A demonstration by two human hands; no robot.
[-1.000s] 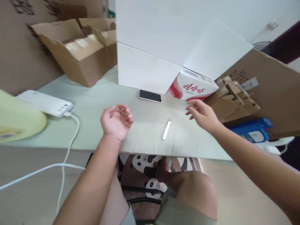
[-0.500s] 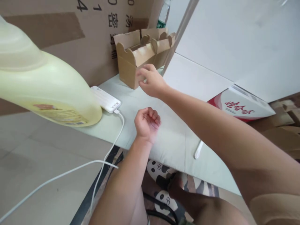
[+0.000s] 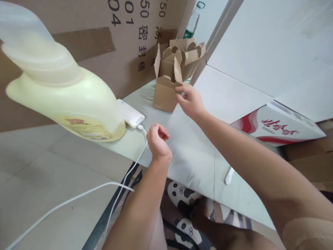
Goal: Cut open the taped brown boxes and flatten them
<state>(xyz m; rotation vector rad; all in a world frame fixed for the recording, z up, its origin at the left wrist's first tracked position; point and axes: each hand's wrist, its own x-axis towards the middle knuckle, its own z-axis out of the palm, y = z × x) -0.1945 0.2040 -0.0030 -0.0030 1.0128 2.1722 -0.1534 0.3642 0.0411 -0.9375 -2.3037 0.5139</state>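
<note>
My right hand (image 3: 191, 101) reaches across the table and pinches the top front flap of a small open brown cardboard box (image 3: 163, 94), which stands near the table's far edge. More open cardboard boxes (image 3: 191, 57) of the same kind stand just behind it. My left hand (image 3: 158, 141) is a closed fist resting on the pale table (image 3: 192, 152), next to the white cable; its contents are hidden now.
A big pale yellow jug (image 3: 78, 104) lies at the left by a white power bank (image 3: 130, 114) with its cable (image 3: 125, 177). A small white flat tool (image 3: 229, 175) lies near the front edge. A red-and-white carton (image 3: 275, 126), white panels (image 3: 260, 52) and a large printed cardboard box (image 3: 117, 41) surround the table.
My view swung left. My right hand crossed from the right side to the small cardboard box and took its flap. My left hand closed over the small metal pieces seen in its palm.
</note>
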